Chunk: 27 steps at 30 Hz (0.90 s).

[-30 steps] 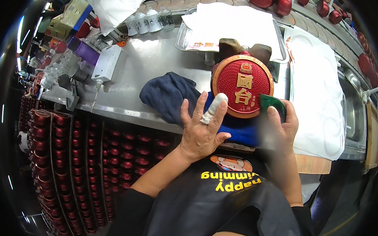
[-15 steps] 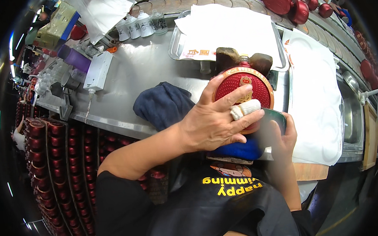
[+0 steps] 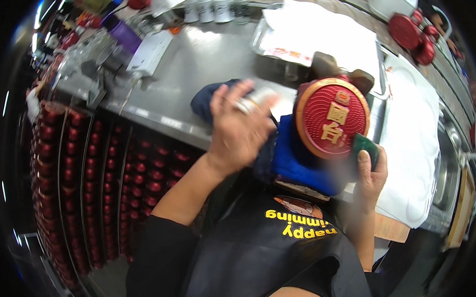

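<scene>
A round red bottle [image 3: 339, 139] with a gold rim and raised gold characters leans in front of me on a bright blue cloth [image 3: 292, 164]. Two dark brown blocks [image 3: 325, 65] flank its top. My right hand [image 3: 374, 177] grips a small green flat plate [image 3: 366, 147], whose edge meets the bottle's lower right rim. Blurred by motion, my left hand [image 3: 237, 130] is off the bottle, fingers stretched out and apart, nothing visible in it. White wrapping [image 3: 257, 101] covers one of its fingers. Just beyond those fingers lies a dark blue cloth [image 3: 201, 102].
White sheets [image 3: 318, 33] cover a metal tray at the back, and more white sheeting [image 3: 410, 141] lies at right. White bottles [image 3: 206, 9], a white box [image 3: 150, 52] and a purple bottle [image 3: 121, 34] stand far left. Racks of red bottles [image 3: 80, 187] fill the lower left.
My left hand has lifted off the bottle's face and moved left to the dark blue cloth. The bottle's front is now uncovered. My right hand still holds the green plate; the whole view has shifted.
</scene>
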{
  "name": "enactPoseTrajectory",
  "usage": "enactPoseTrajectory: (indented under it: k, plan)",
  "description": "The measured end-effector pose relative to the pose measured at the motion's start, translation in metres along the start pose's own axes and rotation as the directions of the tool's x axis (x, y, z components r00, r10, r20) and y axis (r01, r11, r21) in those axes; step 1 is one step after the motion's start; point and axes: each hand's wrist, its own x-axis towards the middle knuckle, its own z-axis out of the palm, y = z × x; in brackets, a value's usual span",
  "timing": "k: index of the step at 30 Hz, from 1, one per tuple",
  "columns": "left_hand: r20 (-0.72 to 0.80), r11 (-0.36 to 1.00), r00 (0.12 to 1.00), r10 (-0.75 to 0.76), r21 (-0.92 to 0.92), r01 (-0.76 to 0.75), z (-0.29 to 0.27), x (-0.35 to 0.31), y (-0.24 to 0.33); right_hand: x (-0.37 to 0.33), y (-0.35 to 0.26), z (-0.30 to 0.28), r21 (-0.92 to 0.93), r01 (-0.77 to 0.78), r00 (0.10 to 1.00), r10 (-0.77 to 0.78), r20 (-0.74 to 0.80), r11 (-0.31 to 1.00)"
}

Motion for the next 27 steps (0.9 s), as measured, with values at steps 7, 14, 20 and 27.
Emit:
enactPoseTrajectory:
  k: [7,14,20,27]
  plan:
    - [0.102,0.946,0.983,-0.155,0.301,0.118,0.029,-0.027,-0.042,0.002,-0.007,0.003,-0.013,0.073,0.997,-0.073,-0.006,0.997]
    - [0.017,0.565,0.807,-0.590,-0.706,0.428,0.008,0.021,-0.033,-0.001,-0.001,0.000,0.058,0.055,0.998,-0.056,0.024,0.997]
    - [-0.091,0.726,0.944,-0.317,-0.664,0.180,0.049,0.081,0.042,-0.001,-0.004,0.002,-0.055,0.017,1.000,-0.018,-0.013,0.998]
    - [-0.044,0.848,0.993,0.107,-0.518,-0.114,0.065,0.106,0.024,0.000,-0.004,0.002,-0.148,0.061,0.998,-0.064,-0.016,0.987]
